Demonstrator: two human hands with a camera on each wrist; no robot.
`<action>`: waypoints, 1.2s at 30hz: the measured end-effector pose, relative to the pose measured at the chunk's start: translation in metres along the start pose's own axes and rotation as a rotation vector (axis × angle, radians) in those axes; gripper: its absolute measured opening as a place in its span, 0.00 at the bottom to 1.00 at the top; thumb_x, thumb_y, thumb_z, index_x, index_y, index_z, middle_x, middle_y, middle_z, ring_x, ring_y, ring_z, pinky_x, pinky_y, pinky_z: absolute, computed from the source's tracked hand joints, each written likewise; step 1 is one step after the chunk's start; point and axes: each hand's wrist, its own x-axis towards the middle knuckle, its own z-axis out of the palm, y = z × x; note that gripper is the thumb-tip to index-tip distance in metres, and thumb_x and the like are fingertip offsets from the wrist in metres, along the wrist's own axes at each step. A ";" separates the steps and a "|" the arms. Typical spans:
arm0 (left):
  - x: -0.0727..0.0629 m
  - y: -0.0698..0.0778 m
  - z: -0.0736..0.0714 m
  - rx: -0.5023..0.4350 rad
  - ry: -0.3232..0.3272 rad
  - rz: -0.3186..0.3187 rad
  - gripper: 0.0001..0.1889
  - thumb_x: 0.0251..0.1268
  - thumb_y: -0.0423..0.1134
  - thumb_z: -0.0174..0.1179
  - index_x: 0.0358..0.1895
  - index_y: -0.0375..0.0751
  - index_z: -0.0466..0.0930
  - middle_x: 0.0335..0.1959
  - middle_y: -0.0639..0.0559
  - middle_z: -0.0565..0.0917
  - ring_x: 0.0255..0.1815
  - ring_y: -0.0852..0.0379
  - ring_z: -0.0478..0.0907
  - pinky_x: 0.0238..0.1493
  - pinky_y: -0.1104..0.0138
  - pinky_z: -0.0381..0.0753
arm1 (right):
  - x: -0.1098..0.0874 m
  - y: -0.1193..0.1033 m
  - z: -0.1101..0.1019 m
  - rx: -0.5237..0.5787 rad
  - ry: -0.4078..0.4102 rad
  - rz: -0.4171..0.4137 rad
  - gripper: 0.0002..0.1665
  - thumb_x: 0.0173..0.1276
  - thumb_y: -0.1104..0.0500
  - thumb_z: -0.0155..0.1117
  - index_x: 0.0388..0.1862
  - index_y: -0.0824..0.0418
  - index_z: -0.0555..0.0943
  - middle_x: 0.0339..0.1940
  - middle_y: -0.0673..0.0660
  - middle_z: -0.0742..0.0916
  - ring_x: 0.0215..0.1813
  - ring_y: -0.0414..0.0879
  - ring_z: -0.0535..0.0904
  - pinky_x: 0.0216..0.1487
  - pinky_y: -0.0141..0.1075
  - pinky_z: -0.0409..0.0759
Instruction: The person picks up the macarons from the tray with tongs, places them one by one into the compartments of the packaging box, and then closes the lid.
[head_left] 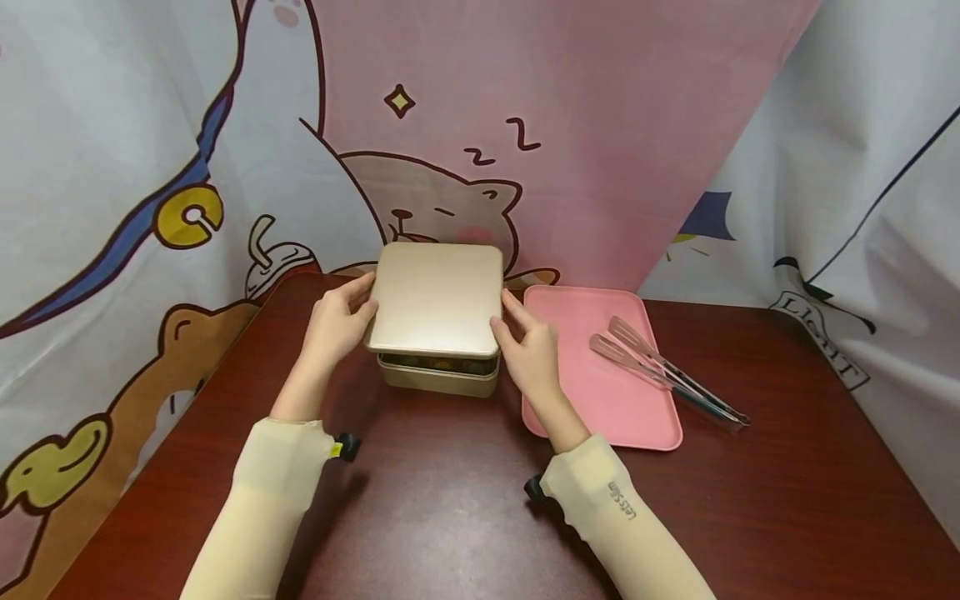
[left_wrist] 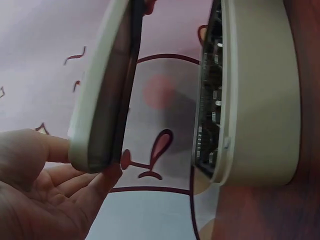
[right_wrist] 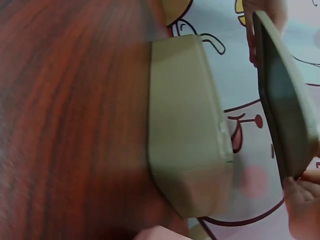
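A square champagne-coloured lid [head_left: 438, 296] hangs above a matching box [head_left: 438, 382] on the table. At the lid's left edge, my left hand [head_left: 333, 321] pinches it between thumb and fingers. My right hand [head_left: 531, 346] grips the opposite edge in the same way. A wide gap separates lid and box in the left wrist view, where dark, shiny contents show inside the box [left_wrist: 265, 100]. The right wrist view shows the lid's [right_wrist: 285, 105] dark underside. Seen from the head, the lid covers most of the box's opening.
To the right of the box lies a pink tray [head_left: 577, 375]. Tongs [head_left: 667, 371] rest across its right side, their handles reaching past the rim over the dark red wooden table [head_left: 435, 517]. Printed cartoon cloth [head_left: 600, 125] hangs close behind and around the table.
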 end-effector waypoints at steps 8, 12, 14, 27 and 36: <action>0.015 -0.009 0.020 0.099 -0.065 -0.008 0.28 0.76 0.35 0.49 0.77 0.40 0.61 0.70 0.36 0.73 0.73 0.41 0.68 0.72 0.48 0.67 | -0.005 0.016 0.008 -0.072 -0.038 0.112 0.30 0.68 0.64 0.65 0.68 0.71 0.73 0.68 0.64 0.78 0.65 0.55 0.79 0.62 0.43 0.79; 0.015 -0.015 0.028 0.126 -0.090 -0.031 0.28 0.76 0.35 0.49 0.77 0.39 0.60 0.71 0.36 0.72 0.74 0.40 0.67 0.72 0.48 0.67 | -0.007 0.019 0.009 -0.135 -0.041 0.121 0.31 0.67 0.62 0.65 0.67 0.71 0.74 0.67 0.63 0.79 0.66 0.57 0.78 0.64 0.47 0.78; 0.014 -0.018 0.032 0.133 -0.100 -0.030 0.28 0.75 0.35 0.49 0.76 0.37 0.61 0.70 0.35 0.72 0.74 0.40 0.67 0.72 0.48 0.67 | -0.008 0.020 0.009 -0.182 -0.037 0.115 0.30 0.66 0.61 0.65 0.66 0.70 0.75 0.66 0.63 0.80 0.67 0.57 0.77 0.66 0.48 0.76; 0.013 -0.037 0.045 0.149 -0.148 -0.042 0.27 0.76 0.35 0.48 0.76 0.35 0.61 0.71 0.35 0.70 0.74 0.40 0.66 0.72 0.48 0.67 | -0.009 0.027 0.010 -0.262 -0.122 0.203 0.32 0.69 0.57 0.66 0.70 0.67 0.73 0.70 0.60 0.78 0.73 0.56 0.72 0.74 0.48 0.69; 0.015 -0.040 0.048 0.137 -0.158 -0.044 0.27 0.76 0.36 0.48 0.76 0.37 0.62 0.72 0.36 0.70 0.74 0.40 0.66 0.73 0.47 0.66 | -0.013 0.032 0.009 -0.285 -0.141 0.215 0.32 0.70 0.56 0.65 0.70 0.66 0.73 0.70 0.60 0.78 0.73 0.56 0.71 0.74 0.49 0.68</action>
